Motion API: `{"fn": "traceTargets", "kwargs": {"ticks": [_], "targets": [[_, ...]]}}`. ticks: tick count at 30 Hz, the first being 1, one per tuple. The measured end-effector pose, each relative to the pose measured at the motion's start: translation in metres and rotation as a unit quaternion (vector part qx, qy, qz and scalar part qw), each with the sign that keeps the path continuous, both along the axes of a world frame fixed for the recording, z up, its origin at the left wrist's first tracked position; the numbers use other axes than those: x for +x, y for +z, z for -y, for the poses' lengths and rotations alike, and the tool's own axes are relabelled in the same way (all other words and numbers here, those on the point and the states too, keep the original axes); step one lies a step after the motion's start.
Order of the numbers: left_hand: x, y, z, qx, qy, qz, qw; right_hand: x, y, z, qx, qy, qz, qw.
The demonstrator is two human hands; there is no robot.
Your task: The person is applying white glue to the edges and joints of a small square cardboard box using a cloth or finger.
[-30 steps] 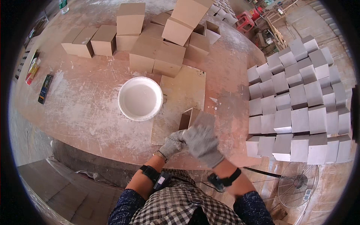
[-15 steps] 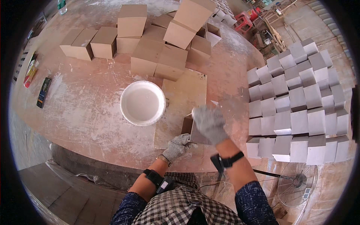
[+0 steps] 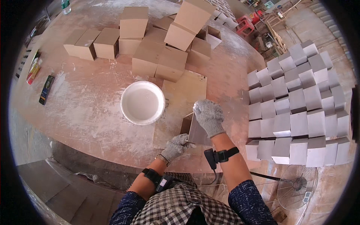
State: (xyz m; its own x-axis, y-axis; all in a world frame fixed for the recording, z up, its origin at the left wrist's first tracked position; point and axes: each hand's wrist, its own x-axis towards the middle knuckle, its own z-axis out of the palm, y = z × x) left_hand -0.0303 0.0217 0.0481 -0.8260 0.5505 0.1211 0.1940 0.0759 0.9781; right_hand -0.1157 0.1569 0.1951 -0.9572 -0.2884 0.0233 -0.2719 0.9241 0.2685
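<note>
A cardboard box (image 3: 198, 134) lies near the table's front edge, its brown opening facing left and its upper side coated wet grey. My left hand (image 3: 174, 147), in a grey knit glove, grips the box's near left edge with closed fingers. Over the far part of the coated side sits my right hand (image 3: 210, 117), gloved too, its fingers curled into a fist. Whatever it holds is hidden beneath the glove. Under the box lies a flat tan board (image 3: 185, 90). A white bowl (image 3: 143, 103) of pale, milky paste stands left of the board.
Plain brown boxes (image 3: 170, 62) are piled at the table's far side. Rows of grey-white coated boxes (image 3: 298, 101) stand to the right. A black packet (image 3: 46, 90) lies at the left; a fan (image 3: 298, 183) stands below right. A red stool (image 3: 245, 25) is far right.
My right hand was blurred by motion and now shows sharply, at almost the same place over the box. The right forearm has shifted slightly left. My left hand keeps its grip.
</note>
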Motion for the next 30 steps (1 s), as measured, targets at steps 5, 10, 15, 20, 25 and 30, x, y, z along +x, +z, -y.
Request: {"fn": "traceTargets", "kwargs": {"ticks": [5,10,15,20,25,30], "targets": [[0.000,-0.007,-0.002,0.005,0.029,-0.082,0.996,0.088,-0.009,0.006,0.038,0.095,-0.072,0.992],[0.001,-0.008,-0.002,-0.001,0.031,-0.078,0.996,0.088,-0.012,-0.029,0.023,0.072,-0.058,0.996],[-0.002,0.010,0.004,0.055,-0.013,0.015,0.998,0.024,0.001,-0.061,0.014,-0.021,0.001,1.000],[-0.001,0.010,0.001,0.105,-0.003,0.013,0.994,0.123,0.009,-0.044,-0.042,0.060,-0.055,0.996],[0.000,-0.003,0.000,0.063,-0.009,0.015,0.998,0.065,-0.009,-0.075,-0.038,0.040,-0.098,0.994],[-0.001,0.003,0.002,0.064,-0.018,0.096,0.993,0.046,-0.020,-0.087,-0.043,-0.013,-0.071,0.996]]}}
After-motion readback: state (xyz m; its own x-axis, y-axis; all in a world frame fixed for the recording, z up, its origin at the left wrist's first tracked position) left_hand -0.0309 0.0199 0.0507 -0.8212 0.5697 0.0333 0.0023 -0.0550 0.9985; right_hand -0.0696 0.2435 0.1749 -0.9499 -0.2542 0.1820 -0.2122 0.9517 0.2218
